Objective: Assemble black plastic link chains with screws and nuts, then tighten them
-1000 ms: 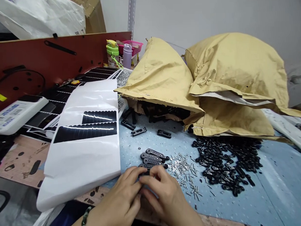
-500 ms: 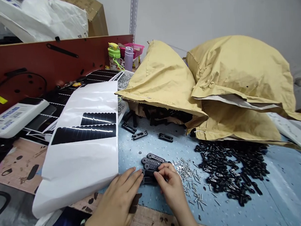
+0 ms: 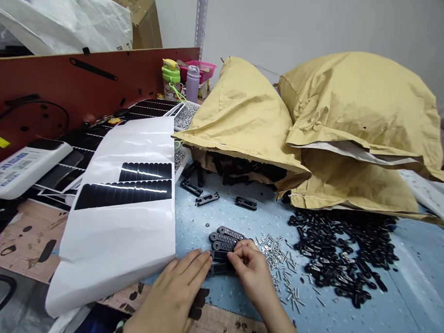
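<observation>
Hands have parted slightly: left hand point(image 3: 175, 294) lies flat, bracing the nearest black plate point(image 3: 220, 269) on the blue table point(image 3: 216, 217), right hand point(image 3: 253, 271) pinches its end (screws point(image 3: 279, 259) just beside, handy).

I count two bottles point(image 3: 171, 80), three loose brackets point(image 3: 207, 199), one screw pile point(image 3: 278, 254), one clip heap point(image 3: 341, 249), a left hand point(image 3: 175, 294), a right hand point(image 3: 253, 274).
</observation>
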The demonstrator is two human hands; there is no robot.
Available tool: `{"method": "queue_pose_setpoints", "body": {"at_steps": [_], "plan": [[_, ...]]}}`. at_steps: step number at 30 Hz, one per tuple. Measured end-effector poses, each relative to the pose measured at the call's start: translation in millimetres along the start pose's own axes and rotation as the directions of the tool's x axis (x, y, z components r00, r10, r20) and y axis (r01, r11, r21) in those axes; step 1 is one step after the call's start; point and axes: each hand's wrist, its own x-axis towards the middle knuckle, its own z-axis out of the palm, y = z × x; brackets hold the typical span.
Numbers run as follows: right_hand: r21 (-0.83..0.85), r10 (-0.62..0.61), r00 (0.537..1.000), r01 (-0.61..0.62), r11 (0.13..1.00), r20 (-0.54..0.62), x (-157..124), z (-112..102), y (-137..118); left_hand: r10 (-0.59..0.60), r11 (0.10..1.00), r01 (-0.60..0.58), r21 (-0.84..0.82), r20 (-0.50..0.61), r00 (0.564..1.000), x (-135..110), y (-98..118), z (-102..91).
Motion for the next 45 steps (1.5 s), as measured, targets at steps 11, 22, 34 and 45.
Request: {"method": "queue_pose_setpoints", "body": {"at_steps": [11,22,34,45], "plan": [[-0.531,-0.112,0.994,0.102,0.841,0.013,2.3,1.7,-18.8,-0.044,0.999,0.041,0.023,0.126,0.991,23.5,17.5,-24.4],[-0.617,-0.374,0.917,0.374,0.693,0.136,7.8,-14.8,-22.4,-0.027,0.927,-0.019,-0.375,-0.117,0.993,17.7,8.5,-45.0],[-0.029,-0.426,0.842,0.460,0.887,0.331,-19.0,-12.9,-75.2,-0.061,0.770,0.071,-0.634,0.038,0.997,18.3,0.9,-52.7],[0.146,0.075,0.992,-0.088,0.985,0.098,14.2,-15.5,-17.2,0.086,0.992,-0.098,-0.082,-0.144,0.986,21.8,-0.7,-18.6]]}}
